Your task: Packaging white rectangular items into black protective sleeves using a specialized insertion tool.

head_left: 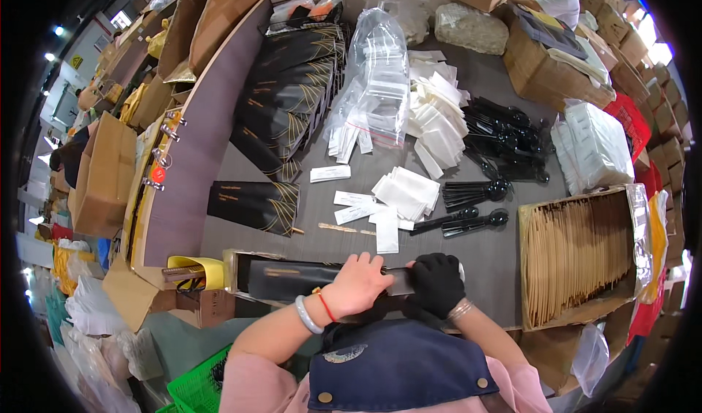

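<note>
At the table's front edge, my bare left hand wears a bangle and a red string, its fingers closed over the right end of a stack of black printed sleeves. These lie in a long, narrow open carton. My right hand, in a black glove, is closed close beside it. A short greyish strip shows between both hands; its kind is unclear and the fingertips hide its ends. Just beyond lie white paper slips, folded white napkins and bundles of black plastic spoons.
Black sleeves fan out at the left, beside a purple-grey side panel. A clear bag holds white packets. On the right stand a carton of thin brown pieces and wrapped white packs. Another person is at the far right.
</note>
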The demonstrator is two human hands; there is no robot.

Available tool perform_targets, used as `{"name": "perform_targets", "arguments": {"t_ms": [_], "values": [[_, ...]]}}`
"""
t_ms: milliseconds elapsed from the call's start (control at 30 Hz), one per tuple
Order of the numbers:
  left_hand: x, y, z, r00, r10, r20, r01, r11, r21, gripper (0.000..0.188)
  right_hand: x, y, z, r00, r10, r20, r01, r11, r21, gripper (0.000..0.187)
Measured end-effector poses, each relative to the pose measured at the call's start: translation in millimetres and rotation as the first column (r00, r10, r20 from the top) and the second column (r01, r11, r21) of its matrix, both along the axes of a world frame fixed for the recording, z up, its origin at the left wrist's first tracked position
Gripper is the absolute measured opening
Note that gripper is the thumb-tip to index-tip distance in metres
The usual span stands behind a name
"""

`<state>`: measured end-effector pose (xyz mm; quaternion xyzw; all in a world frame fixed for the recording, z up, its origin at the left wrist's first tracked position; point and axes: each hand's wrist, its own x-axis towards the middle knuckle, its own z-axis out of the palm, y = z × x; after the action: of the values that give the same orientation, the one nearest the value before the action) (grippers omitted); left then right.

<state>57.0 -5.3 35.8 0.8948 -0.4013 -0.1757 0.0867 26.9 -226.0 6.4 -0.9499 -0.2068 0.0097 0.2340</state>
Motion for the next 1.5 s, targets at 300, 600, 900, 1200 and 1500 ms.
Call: {"name": "perform_targets", "arguments": {"t_ms": [300, 600, 900, 1200, 1500], "values": [[39, 95, -5, 0.873, 0.356, 0.333, -0.328, 0.934, -0.141, 0.03, -9, -45, 22, 0.969, -0.231, -0.083, 0.232, 0.973, -0.001, 0.061], [-35, 38, -57, 0.669, 0.743, -0.019, -0.695, 0.616, -0.37, 0.079, -12, -23, 35, 0.996, -0.087, -0.016, 0.083, 0.987, -0.14, 0.061], [-34, 38, -56, 0.675, 0.725, -0.138, -0.711, 0.589, -0.383, 0.082, -15, -17, 30, 0.985, -0.055, -0.166, 0.024, 0.983, -0.181, 0.064], [-32, 42, -56, 0.684, 0.716, -0.138, -0.707, 0.606, -0.363, 0.084, -11, -21, 28, 0.989, -0.028, -0.144, 0.005, 0.987, -0.159, 0.065], [4, 49, -43, 0.751, 0.618, -0.233, -0.659, 0.717, -0.224, 0.075, 12, 37, -6, 0.982, 0.165, -0.096, -0.143, 0.969, 0.202, 0.071]]}}
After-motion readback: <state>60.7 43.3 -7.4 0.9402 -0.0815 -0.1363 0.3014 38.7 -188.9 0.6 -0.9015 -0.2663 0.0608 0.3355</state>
